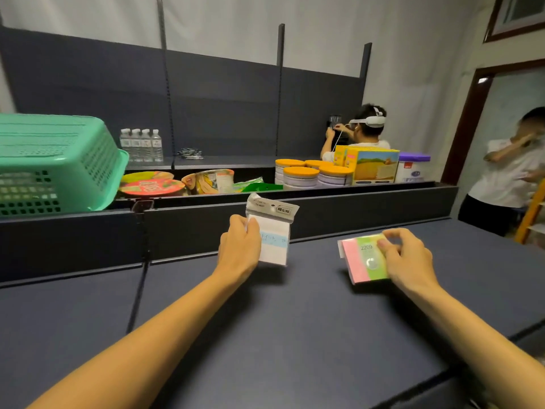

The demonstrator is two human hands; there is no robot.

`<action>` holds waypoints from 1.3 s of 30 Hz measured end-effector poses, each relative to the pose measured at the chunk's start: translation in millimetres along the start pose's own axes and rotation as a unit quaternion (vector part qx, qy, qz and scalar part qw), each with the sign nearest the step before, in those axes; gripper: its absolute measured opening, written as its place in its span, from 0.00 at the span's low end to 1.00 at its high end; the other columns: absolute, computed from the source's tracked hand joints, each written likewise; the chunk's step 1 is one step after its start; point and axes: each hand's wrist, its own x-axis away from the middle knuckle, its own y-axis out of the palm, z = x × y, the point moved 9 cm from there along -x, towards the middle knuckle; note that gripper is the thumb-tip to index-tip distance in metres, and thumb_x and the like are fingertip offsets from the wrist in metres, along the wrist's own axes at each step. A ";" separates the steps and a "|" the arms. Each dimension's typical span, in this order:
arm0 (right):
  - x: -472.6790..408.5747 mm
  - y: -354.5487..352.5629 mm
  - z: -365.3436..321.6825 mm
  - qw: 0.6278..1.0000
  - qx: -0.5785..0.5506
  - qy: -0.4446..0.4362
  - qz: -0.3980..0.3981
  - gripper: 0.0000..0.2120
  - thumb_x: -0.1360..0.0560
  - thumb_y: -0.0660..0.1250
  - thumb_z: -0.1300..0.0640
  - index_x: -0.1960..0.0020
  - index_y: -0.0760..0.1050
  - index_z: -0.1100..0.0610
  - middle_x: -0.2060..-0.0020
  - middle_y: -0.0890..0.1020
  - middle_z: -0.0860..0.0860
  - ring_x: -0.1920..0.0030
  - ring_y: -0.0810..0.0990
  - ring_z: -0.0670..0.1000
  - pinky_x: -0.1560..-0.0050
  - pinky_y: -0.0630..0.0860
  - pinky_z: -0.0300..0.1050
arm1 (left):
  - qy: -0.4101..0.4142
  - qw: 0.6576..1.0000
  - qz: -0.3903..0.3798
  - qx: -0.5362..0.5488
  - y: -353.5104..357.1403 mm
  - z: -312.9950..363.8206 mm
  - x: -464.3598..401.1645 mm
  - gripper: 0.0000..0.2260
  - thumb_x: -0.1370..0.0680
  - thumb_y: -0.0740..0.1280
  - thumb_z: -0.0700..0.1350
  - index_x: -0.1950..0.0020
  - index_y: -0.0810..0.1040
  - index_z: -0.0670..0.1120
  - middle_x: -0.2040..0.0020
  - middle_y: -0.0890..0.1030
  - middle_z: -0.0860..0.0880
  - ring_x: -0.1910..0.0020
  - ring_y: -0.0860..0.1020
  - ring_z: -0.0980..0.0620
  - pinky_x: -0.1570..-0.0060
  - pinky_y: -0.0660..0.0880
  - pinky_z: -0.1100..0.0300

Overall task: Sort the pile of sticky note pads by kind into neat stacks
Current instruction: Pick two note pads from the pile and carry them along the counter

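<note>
My left hand [240, 245] grips a white sticky note pad [275, 234] in a clear wrapper with a grey header and a pale blue label. The pad is held upright, lifted off the dark blue shelf top [265, 320]. To its right, my right hand [408, 259] holds a pink and green sticky note pad [364, 259] marked 2209. My fingers curl over its right edge. This coloured pad sits low near the shelf top, tilted; whether it touches the surface I cannot tell.
A green plastic basket [50, 163] stands at the back left. Behind the shelf wall lie instant noodle bowls [153, 184], orange-lidded cans [312, 172] and a yellow box [371, 165]. Water bottles [141, 144] stand further back. Two other people are at the right.
</note>
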 end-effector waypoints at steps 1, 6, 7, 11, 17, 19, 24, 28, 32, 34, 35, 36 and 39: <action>-12.6 -2.8 10.1 1.000 -0.001 -0.002 -0.003 0.12 0.20 0.60 0.54 0.38 0.73 0.56 0.51 0.74 0.51 0.50 0.74 0.51 0.57 0.74 0.46 | 0.000 1.000 0.007 -0.005 11.1 3.6 -1.4 0.12 0.17 0.52 0.51 0.44 0.67 0.44 0.54 0.76 0.50 0.64 0.75 0.58 0.74 0.68 0.70; -81.0 -19.4 64.9 0.999 -0.013 0.006 -0.032 0.12 0.20 0.61 0.53 0.39 0.73 0.56 0.44 0.77 0.57 0.46 0.75 0.54 0.53 0.76 0.48 | -0.026 0.998 0.058 -0.015 63.3 21.9 -3.2 0.11 0.17 0.53 0.51 0.44 0.67 0.44 0.52 0.76 0.48 0.63 0.74 0.58 0.71 0.69 0.68; -94.1 -21.7 74.9 0.999 -0.016 0.012 -0.039 0.12 0.20 0.61 0.53 0.39 0.73 0.55 0.43 0.77 0.57 0.45 0.76 0.54 0.52 0.77 0.49 | -0.039 0.997 0.068 -0.013 73.5 24.7 -2.0 0.12 0.17 0.53 0.51 0.44 0.67 0.43 0.52 0.76 0.48 0.63 0.75 0.58 0.71 0.69 0.68; -138.0 -15.4 94.8 0.997 -0.011 0.000 -0.072 0.11 0.20 0.61 0.53 0.41 0.74 0.56 0.45 0.79 0.57 0.49 0.76 0.54 0.50 0.76 0.52 | -0.076 0.992 0.098 -0.002 110.0 35.4 2.8 0.13 0.17 0.53 0.51 0.44 0.68 0.43 0.50 0.77 0.48 0.60 0.76 0.57 0.70 0.70 0.67; -172.8 11.4 110.9 0.993 -0.001 -0.012 -0.116 0.10 0.20 0.61 0.52 0.42 0.74 0.55 0.46 0.79 0.55 0.48 0.76 0.55 0.49 0.75 0.53 | -0.091 0.989 0.120 -0.008 136.6 43.9 10.1 0.13 0.17 0.53 0.52 0.45 0.68 0.43 0.49 0.77 0.48 0.56 0.77 0.56 0.68 0.71 0.68; -183.3 16.7 114.4 0.992 0.001 -0.017 -0.124 0.10 0.20 0.61 0.52 0.42 0.74 0.55 0.46 0.79 0.55 0.51 0.75 0.53 0.51 0.75 0.52 | -0.096 0.987 0.129 -0.013 138.0 42.4 9.5 0.13 0.17 0.53 0.52 0.45 0.68 0.43 0.50 0.77 0.48 0.57 0.77 0.57 0.68 0.71 0.68; -205.7 15.6 119.3 0.990 0.048 -0.039 -0.128 0.09 0.19 0.59 0.52 0.44 0.73 0.56 0.49 0.78 0.55 0.52 0.73 0.53 0.54 0.72 0.50 | -0.100 0.983 0.153 -0.024 140.0 35.4 7.8 0.13 0.17 0.53 0.51 0.47 0.69 0.42 0.50 0.78 0.47 0.57 0.76 0.57 0.67 0.70 0.66; -225.1 3.6 129.7 0.983 0.119 -0.057 -0.125 0.10 0.19 0.58 0.52 0.44 0.72 0.56 0.49 0.77 0.56 0.52 0.73 0.54 0.53 0.71 0.50 | -0.097 0.982 0.158 -0.023 146.2 32.7 3.5 0.13 0.17 0.53 0.51 0.47 0.70 0.42 0.50 0.78 0.47 0.56 0.76 0.54 0.67 0.70 0.65; -240.9 -2.3 137.9 0.962 0.223 -0.095 -0.125 0.12 0.18 0.55 0.50 0.44 0.72 0.56 0.49 0.79 0.57 0.49 0.77 0.58 0.54 0.73 0.50 | -0.089 0.985 0.146 -0.021 154.7 36.4 -6.9 0.13 0.17 0.53 0.51 0.47 0.70 0.42 0.51 0.78 0.48 0.58 0.76 0.58 0.68 0.69 0.66; -246.5 -3.3 136.4 0.944 0.281 -0.125 -0.123 0.12 0.19 0.55 0.50 0.45 0.71 0.56 0.49 0.80 0.57 0.50 0.77 0.58 0.56 0.72 0.48 | -0.083 0.986 0.141 -0.019 158.6 39.4 -11.3 0.13 0.17 0.53 0.50 0.46 0.69 0.42 0.52 0.78 0.48 0.59 0.75 0.60 0.68 0.68 0.67; -248.8 -3.6 134.5 0.934 0.306 -0.140 -0.119 0.11 0.19 0.56 0.50 0.45 0.71 0.56 0.49 0.80 0.57 0.50 0.78 0.57 0.57 0.71 0.48 | -0.080 0.987 0.137 -0.016 160.7 40.2 -13.3 0.13 0.17 0.53 0.50 0.46 0.69 0.41 0.52 0.77 0.49 0.60 0.75 0.60 0.68 0.68 0.67; -251.0 -3.3 133.1 0.925 0.329 -0.153 -0.115 0.10 0.19 0.56 0.50 0.45 0.71 0.56 0.48 0.81 0.57 0.49 0.78 0.57 0.58 0.70 0.47 | -0.077 0.988 0.133 -0.014 162.4 41.5 -14.6 0.13 0.17 0.53 0.50 0.46 0.69 0.41 0.52 0.77 0.49 0.60 0.75 0.59 0.69 0.68 0.67; -251.8 0.2 132.2 0.900 0.381 -0.176 -0.116 0.11 0.20 0.57 0.48 0.45 0.70 0.55 0.48 0.81 0.54 0.49 0.79 0.54 0.56 0.73 0.47 | -0.074 0.989 0.124 -0.014 166.2 41.8 -18.8 0.13 0.17 0.53 0.50 0.46 0.70 0.41 0.53 0.77 0.49 0.59 0.75 0.58 0.69 0.68 0.67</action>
